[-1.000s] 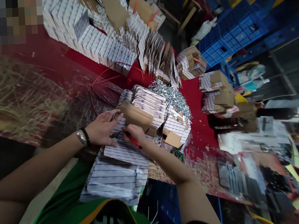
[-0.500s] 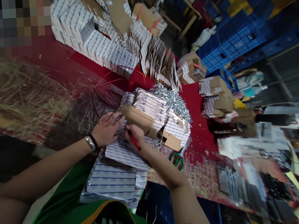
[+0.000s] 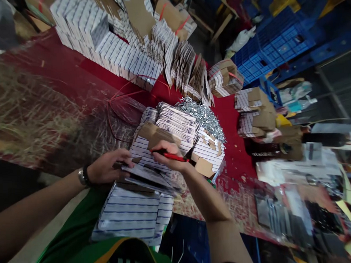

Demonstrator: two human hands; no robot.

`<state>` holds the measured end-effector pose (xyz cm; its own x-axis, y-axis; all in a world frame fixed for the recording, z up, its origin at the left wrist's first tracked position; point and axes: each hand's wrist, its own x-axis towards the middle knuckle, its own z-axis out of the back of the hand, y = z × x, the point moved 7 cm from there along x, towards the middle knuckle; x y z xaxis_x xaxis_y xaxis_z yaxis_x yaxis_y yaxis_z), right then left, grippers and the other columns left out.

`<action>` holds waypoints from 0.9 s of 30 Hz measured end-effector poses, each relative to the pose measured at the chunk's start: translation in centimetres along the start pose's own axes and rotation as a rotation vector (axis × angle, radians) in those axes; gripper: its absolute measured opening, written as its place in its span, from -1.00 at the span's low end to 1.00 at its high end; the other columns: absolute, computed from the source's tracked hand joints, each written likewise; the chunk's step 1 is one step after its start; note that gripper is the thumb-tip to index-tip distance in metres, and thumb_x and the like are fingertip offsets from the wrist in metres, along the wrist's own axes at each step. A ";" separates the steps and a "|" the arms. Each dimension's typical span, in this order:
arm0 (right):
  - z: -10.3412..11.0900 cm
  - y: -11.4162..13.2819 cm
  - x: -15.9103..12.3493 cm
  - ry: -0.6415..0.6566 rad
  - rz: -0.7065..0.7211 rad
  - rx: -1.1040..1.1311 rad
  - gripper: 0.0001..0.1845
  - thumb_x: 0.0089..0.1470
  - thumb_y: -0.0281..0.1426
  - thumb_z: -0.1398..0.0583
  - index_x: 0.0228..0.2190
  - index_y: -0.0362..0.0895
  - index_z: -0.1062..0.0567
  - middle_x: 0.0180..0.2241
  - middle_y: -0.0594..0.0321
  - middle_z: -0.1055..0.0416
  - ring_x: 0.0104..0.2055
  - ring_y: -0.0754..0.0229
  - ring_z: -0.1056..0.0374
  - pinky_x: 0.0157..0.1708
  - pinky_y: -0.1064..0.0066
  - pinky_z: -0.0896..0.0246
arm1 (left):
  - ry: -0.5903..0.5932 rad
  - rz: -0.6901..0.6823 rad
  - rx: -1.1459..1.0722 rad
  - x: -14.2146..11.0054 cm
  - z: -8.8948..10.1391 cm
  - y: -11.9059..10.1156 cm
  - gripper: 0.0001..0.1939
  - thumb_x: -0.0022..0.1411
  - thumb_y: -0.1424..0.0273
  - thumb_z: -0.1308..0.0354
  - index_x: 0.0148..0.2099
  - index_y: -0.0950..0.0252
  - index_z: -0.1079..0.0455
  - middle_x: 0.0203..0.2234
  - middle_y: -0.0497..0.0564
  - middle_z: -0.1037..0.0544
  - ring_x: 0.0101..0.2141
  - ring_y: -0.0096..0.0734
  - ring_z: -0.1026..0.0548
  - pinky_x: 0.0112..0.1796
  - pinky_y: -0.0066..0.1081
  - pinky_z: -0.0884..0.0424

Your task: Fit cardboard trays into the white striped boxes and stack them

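Note:
My left hand [image 3: 108,169], with a watch and dark band at the wrist, grips the near edge of a flat striped white card sheet [image 3: 145,175] and lifts it off the stack of striped sheets [image 3: 129,213] on my lap. My right hand [image 3: 167,153] is closed on a red pen [image 3: 171,156], held level above the same sheet. Just beyond lies a pile of folded striped and brown cardboard pieces [image 3: 175,127].
A heap of small silver metal clips [image 3: 202,116] sits behind the pile. Rows of striped boxes [image 3: 110,44] and fanned flat cartons [image 3: 186,67] line the far side of the red table [image 3: 67,74]. Blue crates [image 3: 274,42] stand at right; straw-like fibre [image 3: 19,113] at left.
My left hand has gone from lying flat on the sheet to gripping its edge and lifting it. My right hand has raised the pen off the sheet and turned it level.

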<state>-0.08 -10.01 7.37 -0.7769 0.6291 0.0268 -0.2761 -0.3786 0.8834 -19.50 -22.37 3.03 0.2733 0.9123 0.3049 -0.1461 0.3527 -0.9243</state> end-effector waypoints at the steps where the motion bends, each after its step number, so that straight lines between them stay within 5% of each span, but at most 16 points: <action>1: -1.4 -0.5 0.1 -0.003 0.063 -0.135 -0.91 0.21 -0.29 -0.29 -0.29 -0.04 -0.56 -0.38 0.28 -0.58 -0.38 0.22 -0.50 -0.37 0.41 -0.41 | 0.088 0.018 -0.052 0.3 0.0 0.0 -0.50 0.44 0.02 -0.19 0.23 0.23 -0.40 -0.19 0.11 -0.72 -0.18 -0.23 -0.71 -0.11 -0.33 -0.61; 3: -3.7 -1.7 0.2 -0.019 0.137 -0.380 -0.93 0.22 -0.36 -0.24 -0.34 -0.03 -0.52 -0.40 0.28 -0.53 -0.38 0.20 -0.46 -0.34 0.41 -0.34 | 0.167 0.034 -0.138 1.4 0.6 0.0 -0.37 0.52 -0.10 0.08 0.21 0.29 -0.47 -0.17 0.19 -0.72 -0.18 -0.16 -0.70 -0.13 -0.29 -0.61; 5: -5.4 -2.9 0.1 -0.012 0.157 -0.555 -0.89 0.22 -0.41 -0.21 -0.38 -0.03 -0.49 -0.47 0.31 -0.46 -0.42 0.20 -0.40 -0.38 0.41 -0.24 | 0.105 0.027 -0.058 3.1 1.5 0.2 -0.32 0.56 -0.06 0.21 0.18 0.31 -0.54 -0.13 0.24 -0.70 -0.12 -0.12 -0.68 -0.05 -0.22 -0.60; 8: -6.3 -3.7 -0.1 0.008 0.165 -0.667 -0.89 0.25 -0.38 -0.22 -0.35 -0.04 -0.51 -0.48 0.30 -0.43 -0.42 0.20 -0.38 -0.39 0.40 -0.16 | -0.079 0.026 0.384 5.1 2.1 0.9 -0.41 0.39 0.02 -0.21 0.31 0.24 -0.50 0.17 0.28 -0.54 0.16 0.10 -0.51 0.21 0.03 -0.46; 10: -6.3 -3.7 0.1 0.008 0.157 -0.692 -0.87 0.27 -0.34 -0.22 -0.35 -0.04 -0.52 -0.47 0.29 -0.44 -0.42 0.20 -0.37 -0.39 0.40 -0.13 | -0.098 0.046 0.638 5.8 1.2 1.7 -0.31 0.24 0.17 -0.38 0.39 0.15 -0.45 0.33 0.27 -0.36 0.29 0.30 -0.35 0.29 0.24 -0.32; 16: -6.5 -3.0 0.4 0.002 0.126 -0.634 -0.82 0.24 -0.33 -0.23 -0.43 -0.04 -0.49 -0.46 0.27 -0.47 -0.41 0.18 -0.42 -0.39 0.38 -0.22 | -0.215 0.068 0.753 5.5 -0.4 2.8 -0.46 0.28 0.45 -0.27 0.29 0.07 -0.55 0.29 0.23 -0.36 0.30 0.24 -0.29 0.30 0.30 -0.26; 20: 0.0 -0.7 -1.6 -0.607 0.108 -0.258 -0.88 0.25 -0.31 -0.24 -0.35 -0.03 -0.49 -0.39 0.26 -0.57 -0.35 0.13 -0.52 -0.30 0.30 -0.42 | -0.289 -0.037 0.729 5.1 -0.3 1.5 -0.58 0.30 0.47 -0.26 0.18 0.13 -0.59 0.24 0.20 -0.35 0.25 0.09 -0.35 0.26 0.16 -0.39; 23: 6.2 0.4 -3.9 -0.971 0.095 0.120 -0.80 0.22 -0.22 -0.31 -0.34 -0.04 -0.44 -0.46 0.34 -0.55 -0.51 0.22 -0.45 -0.44 0.36 -0.40 | -0.292 -0.146 0.562 4.1 -0.4 0.2 -0.76 0.36 0.47 -0.23 0.05 0.21 -0.56 0.20 0.18 -0.39 0.15 -0.10 -0.48 0.14 -0.05 -0.55; 25: 8.4 0.3 -3.4 -0.896 0.009 0.304 -0.76 0.18 -0.20 -0.34 -0.34 -0.04 -0.44 -0.51 0.38 -0.55 -0.64 0.30 -0.34 -0.62 0.46 -0.24 | -0.295 -0.174 0.379 3.0 -0.1 -0.4 -0.80 0.39 0.45 -0.23 0.05 0.24 -0.48 0.09 0.17 -0.50 0.04 -0.22 -0.57 0.04 -0.18 -0.61; 27: 7.8 0.0 -1.8 -0.610 -0.093 0.360 -0.77 0.16 -0.19 -0.35 -0.34 -0.04 -0.47 -0.51 0.37 -0.57 -0.68 0.30 -0.33 -0.70 0.49 -0.14 | -0.257 -0.132 0.186 1.9 0.3 -0.5 -0.72 0.41 0.38 -0.26 0.13 0.24 -0.38 -0.07 0.11 -0.61 -0.09 -0.28 -0.64 -0.06 -0.28 -0.63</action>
<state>5.76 -5.87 10.99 -0.2748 0.9554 0.1083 -0.0397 -0.1238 0.9915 -19.19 -20.73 4.17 0.0566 0.8704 0.4891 -0.3029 0.4817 -0.8223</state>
